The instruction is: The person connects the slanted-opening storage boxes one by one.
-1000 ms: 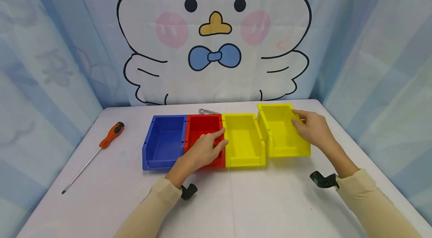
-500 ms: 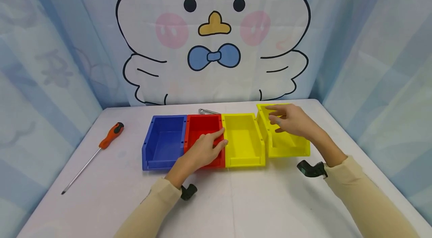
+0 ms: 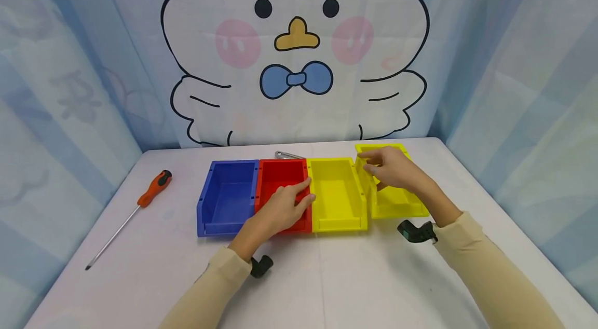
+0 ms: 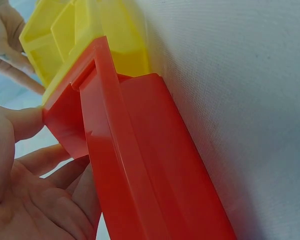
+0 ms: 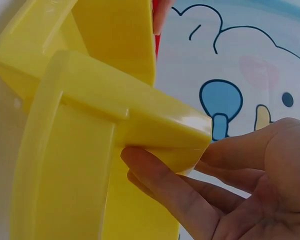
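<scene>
Blue (image 3: 229, 196), red (image 3: 277, 173) and yellow (image 3: 334, 189) storage bins stand side by side on the table. A second yellow storage bin (image 3: 397, 204) sits at the right end, set slightly farther back. My left hand (image 3: 277, 207) reaches over the red bin, index finger and thumb extended and touching the rim where it meets the yellow one. In the left wrist view its fingers lie loosely by the red wall. My right hand (image 3: 394, 168) pinches the left wall of the right-end yellow bin, thumb (image 5: 155, 170) inside and the other fingers partly hidden beyond the wall.
A screwdriver (image 3: 149, 190) with an orange and black handle lies at the left of the table. Behind the red bin, a metal tool (image 3: 289, 154) shows only one end. Printed curtains (image 3: 299, 116) enclose the back and sides.
My right hand has left the right-end yellow bin's right wall, crossed leftward over it and taken hold of its left wall. The left hand and the bins have stayed put.
</scene>
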The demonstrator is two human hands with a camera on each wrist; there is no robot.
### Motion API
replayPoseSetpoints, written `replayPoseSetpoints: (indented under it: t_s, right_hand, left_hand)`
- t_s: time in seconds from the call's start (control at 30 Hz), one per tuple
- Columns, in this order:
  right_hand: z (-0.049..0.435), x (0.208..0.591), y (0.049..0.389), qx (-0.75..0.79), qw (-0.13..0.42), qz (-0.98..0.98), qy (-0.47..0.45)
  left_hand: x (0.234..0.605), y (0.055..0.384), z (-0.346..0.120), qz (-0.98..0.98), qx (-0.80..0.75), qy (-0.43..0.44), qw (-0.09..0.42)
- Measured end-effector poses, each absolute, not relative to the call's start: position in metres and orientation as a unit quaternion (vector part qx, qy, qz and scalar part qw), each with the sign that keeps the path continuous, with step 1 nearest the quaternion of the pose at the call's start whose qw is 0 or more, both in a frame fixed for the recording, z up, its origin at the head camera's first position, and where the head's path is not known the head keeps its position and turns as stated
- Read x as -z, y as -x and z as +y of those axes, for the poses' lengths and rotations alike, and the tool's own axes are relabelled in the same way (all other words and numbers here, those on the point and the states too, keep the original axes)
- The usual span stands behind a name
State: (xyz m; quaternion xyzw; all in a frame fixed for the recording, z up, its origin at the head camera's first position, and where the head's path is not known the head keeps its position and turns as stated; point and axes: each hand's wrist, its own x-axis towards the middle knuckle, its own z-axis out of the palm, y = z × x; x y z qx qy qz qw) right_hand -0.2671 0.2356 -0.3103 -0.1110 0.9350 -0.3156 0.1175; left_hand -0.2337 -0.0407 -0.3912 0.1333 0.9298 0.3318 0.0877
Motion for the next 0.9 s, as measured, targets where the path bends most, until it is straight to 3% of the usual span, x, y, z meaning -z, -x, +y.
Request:
replayPoseSetpoints:
  t_s: [0.9]
  right_hand:
    - [0.2332, 0.3179, 0.2679, 0.334, 0.128, 0.929, 0.094]
  left_hand:
    - [0.3912, 0.2335, -0.0416, 0.931, -0.328, -0.136, 0.089]
